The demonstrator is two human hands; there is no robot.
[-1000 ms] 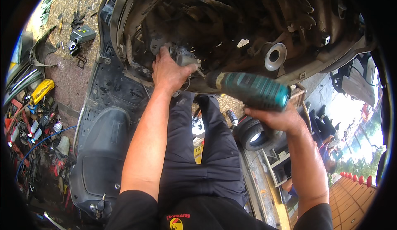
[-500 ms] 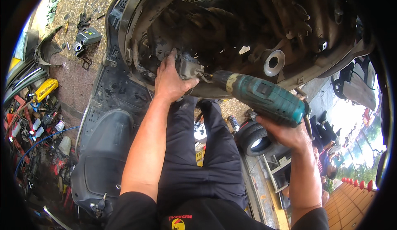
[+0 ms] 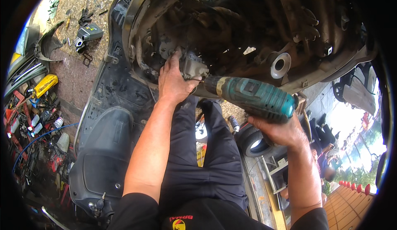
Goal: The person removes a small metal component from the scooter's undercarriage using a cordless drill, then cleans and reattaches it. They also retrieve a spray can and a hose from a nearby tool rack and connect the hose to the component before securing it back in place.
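Observation:
My right hand [image 3: 283, 131] is wrapped round the handle of a teal and black cordless drill [image 3: 264, 98], its fingers partly hidden beneath the tool. The drill points left, its thin bit reaching the lower edge of a grey metal housing [image 3: 193, 67], close to my left thumb. Whether the bit sits on a screw is too small to tell. My left hand [image 3: 173, 81] grips the housing from its left side, fingers stretched up along it and thumb across its lower edge. That housing sits inside the dark, dirty hollow of a vehicle body shell [image 3: 231, 27].
A black plastic panel with a seat-like hump [image 3: 109, 147] lies at left, keys [image 3: 100, 203] hanging near its bottom. Jumbled parts [image 3: 41, 134] and a yellow piece [image 3: 45, 86] fill the far left. A tyre [image 3: 252, 142] stands by my right leg. A person [image 3: 326, 166] is at right.
The drill has moved left and slightly down, its bit now lower on the housing beside my left thumb. My left hand keeps its hold. The whole view has shifted slightly.

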